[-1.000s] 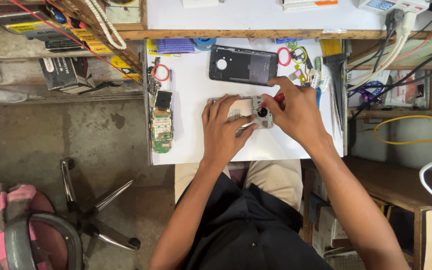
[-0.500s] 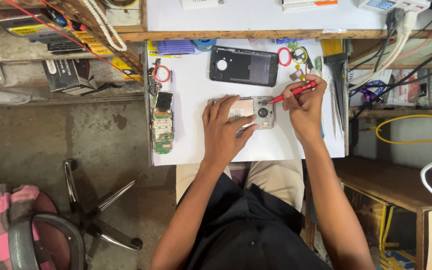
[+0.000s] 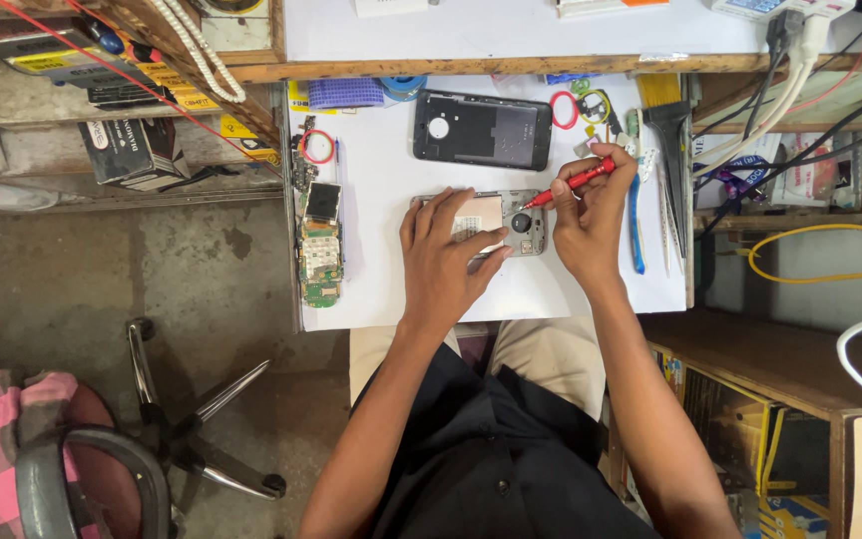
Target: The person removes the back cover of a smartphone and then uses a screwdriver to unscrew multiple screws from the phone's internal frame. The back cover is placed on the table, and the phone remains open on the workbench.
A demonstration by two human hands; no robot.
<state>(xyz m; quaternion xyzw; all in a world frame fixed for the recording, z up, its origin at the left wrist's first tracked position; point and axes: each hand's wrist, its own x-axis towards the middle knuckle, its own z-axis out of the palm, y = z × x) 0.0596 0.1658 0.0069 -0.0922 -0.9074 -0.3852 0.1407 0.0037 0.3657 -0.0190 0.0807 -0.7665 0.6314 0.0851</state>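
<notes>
An opened phone (image 3: 511,218) with its inner frame and round camera part showing lies flat on the white worktop (image 3: 391,269). My left hand (image 3: 446,255) presses down on its left half with fingers spread. My right hand (image 3: 589,215) holds a thin red screwdriver (image 3: 576,183), whose tip points down-left toward the phone's upper right corner. The phone's black back cover (image 3: 481,130) lies farther back on the worktop.
A green circuit board (image 3: 319,250) and small parts lie along the worktop's left edge. Red rings, a blue tool (image 3: 636,235), tweezers and a brush sit at the right. Cables hang at the far right. A chair base (image 3: 192,419) stands on the floor, lower left.
My right hand has lifted off the phone and moved right, and the red screwdriver now angles from the phone's corner up to the right. My left hand stays on the phone.
</notes>
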